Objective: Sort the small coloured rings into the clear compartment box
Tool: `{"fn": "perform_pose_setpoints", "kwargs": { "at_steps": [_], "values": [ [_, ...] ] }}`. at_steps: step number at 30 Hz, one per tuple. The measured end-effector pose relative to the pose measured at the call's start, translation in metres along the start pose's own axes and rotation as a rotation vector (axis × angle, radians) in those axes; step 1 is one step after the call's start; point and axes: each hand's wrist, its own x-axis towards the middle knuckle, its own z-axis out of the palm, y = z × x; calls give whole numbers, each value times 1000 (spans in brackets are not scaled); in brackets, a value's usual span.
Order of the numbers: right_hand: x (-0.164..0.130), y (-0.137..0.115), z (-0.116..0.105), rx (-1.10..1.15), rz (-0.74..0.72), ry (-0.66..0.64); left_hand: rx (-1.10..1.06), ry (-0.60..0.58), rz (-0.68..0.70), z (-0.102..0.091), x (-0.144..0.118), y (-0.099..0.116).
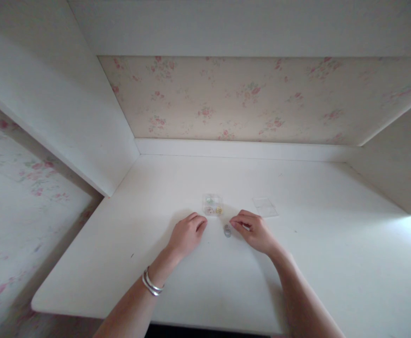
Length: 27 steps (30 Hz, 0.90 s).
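My left hand (187,234) rests on the white desk with its fingers curled in, and nothing shows between the thumb and fingertips. Just beyond it stands a small clear plastic box (203,205) with compartments. Tiny pale green, pinkish and yellow pieces lie inside the box; their kind is too small to tell. My right hand (254,230) is closed in a pinch to the right of the box. Whatever its fingertips hold, if anything, is too small to make out. Beside those fingertips, on the desk, lies a small grey, ring-like cluster (227,230).
A flat clear plastic lid (266,207) lies behind my right hand. The white desk (332,272) has a raised strip along the back and white side panels. A small dark speck (132,256) lies left of my left forearm. Floral wallpaper (226,98) covers the wall behind.
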Motion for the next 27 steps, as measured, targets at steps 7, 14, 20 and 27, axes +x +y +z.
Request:
{"fn": "perform_pose_setpoints", "kwargs": {
  "at_steps": [7,14,20,27],
  "values": [
    [19,-1,13,0,46,308,11,-7,-1,0,-1,0],
    [53,-2,18,-115,-17,324,33,-5,5,-1,-3,0],
    [63,5,16,-186,33,236,35,10,-9,-3,-2,-2],
    [25,15,6,-77,123,332,0,8,11,2,-3,0]
  ]
}}
